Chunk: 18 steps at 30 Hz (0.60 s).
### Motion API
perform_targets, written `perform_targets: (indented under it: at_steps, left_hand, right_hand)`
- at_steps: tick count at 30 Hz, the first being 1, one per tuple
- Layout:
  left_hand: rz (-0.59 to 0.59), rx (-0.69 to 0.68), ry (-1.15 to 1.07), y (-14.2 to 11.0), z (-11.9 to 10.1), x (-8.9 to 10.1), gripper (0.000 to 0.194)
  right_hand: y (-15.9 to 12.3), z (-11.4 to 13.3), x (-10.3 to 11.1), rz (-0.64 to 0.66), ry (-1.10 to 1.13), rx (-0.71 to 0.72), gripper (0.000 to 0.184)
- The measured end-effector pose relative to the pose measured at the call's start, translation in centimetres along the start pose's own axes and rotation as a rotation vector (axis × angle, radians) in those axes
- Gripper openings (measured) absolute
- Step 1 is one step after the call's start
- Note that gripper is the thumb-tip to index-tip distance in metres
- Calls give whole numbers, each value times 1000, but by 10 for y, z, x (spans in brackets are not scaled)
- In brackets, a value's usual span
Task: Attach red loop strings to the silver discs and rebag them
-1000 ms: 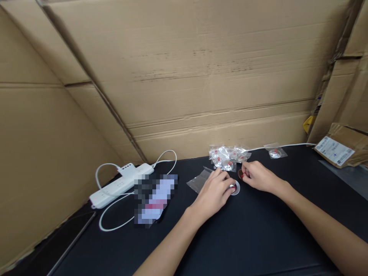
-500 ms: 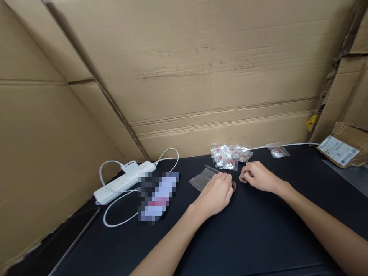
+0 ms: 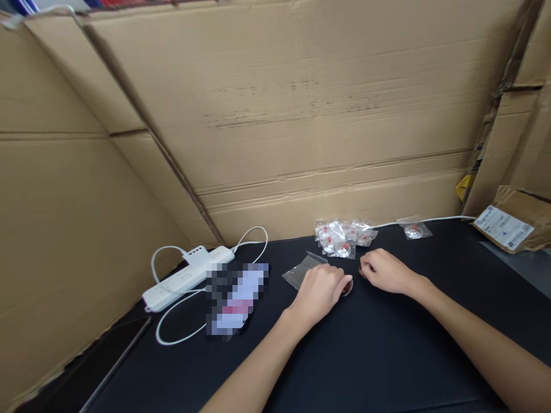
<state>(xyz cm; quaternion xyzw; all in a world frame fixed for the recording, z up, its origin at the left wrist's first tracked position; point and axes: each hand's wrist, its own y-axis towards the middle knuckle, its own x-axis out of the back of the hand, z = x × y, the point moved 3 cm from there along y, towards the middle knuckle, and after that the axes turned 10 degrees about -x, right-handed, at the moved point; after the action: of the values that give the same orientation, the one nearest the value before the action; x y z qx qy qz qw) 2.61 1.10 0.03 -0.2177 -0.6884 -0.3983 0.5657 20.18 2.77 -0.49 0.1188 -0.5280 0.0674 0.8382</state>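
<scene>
My left hand (image 3: 321,289) is low over the black table, fingers curled down and thumb against a small round, clear-and-reddish disc (image 3: 346,288). Under and behind its fingers lies a flat clear plastic bag (image 3: 299,272). To the right, my right hand (image 3: 385,269) is closed, its fingertips pinching the edge of a second small round disc (image 3: 362,273), mostly hidden by the fingers. A narrow gap separates the two hands. Just beyond them sits a pile of small clear bags (image 3: 338,235), each with a red-centred round piece inside.
One more bagged piece (image 3: 414,229) lies at back right, by a white cable. At left are a white power strip (image 3: 189,281), a blurred-out phone-like object (image 3: 239,301) and a dark flat tablet-like device (image 3: 116,350). A labelled cardboard package (image 3: 510,223) is far right. Cardboard walls (image 3: 301,115) enclose the table.
The view has tilted up slightly. My left thumb has shifted onto the disc beside it. In my right hand, the disc has tipped and shows less of its face.
</scene>
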Motion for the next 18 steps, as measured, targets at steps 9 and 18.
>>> perform_targets:
  at_steps: [9, 18]
  left_hand:
    - [-18, 11, -289, 0, 1, 4, 32]
    - [-34, -22, -358, -1, -4, 12, 31]
  right_hand:
    - [3, -4, -5, -2, 46, -24, 26]
    - [2, -4, -2, 28, 136, -22, 27]
